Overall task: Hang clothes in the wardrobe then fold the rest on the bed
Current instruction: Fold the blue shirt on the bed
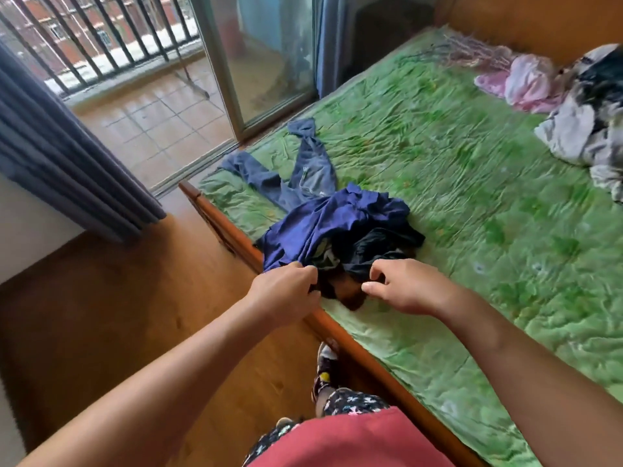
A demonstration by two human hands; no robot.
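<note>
**Head view: both hands into the heap at the bed's near edge**

Head cam looks down at you standing against the wooden bed frame (381, 375), arms out over the green cover (472, 203). Your left hand (286, 291) has its fingers curled tight round the near hem of the blue shirt (317, 217), so that's a proper hold. Your right hand (404, 288) sits at the black garment (387, 244) with thumb and forefinger bent close together. It's smeared though, and I honestly can't tell if there's cloth in the pinch yet. A dark cloth (340, 291) is bunched between the two hands. My guess is you're taking the heap from both sides to pull one piece free and spread it flat for folding. The jeans (303, 176) lie sprawled just behind, touching the shirt, legs pointing toward the sliding glass door (269, 62).

Room stuff: the cover is crumpled, so things will probably drag a bit rather than slide. Well apart, up by the headboard (539, 18), there's a pink garment (529, 82) and a white-and-black pile (586, 129), not yet folded. Wooden floor (101, 298) on your left, grey curtain (67, 156), and a balcony railing (101, 38) outside
</note>
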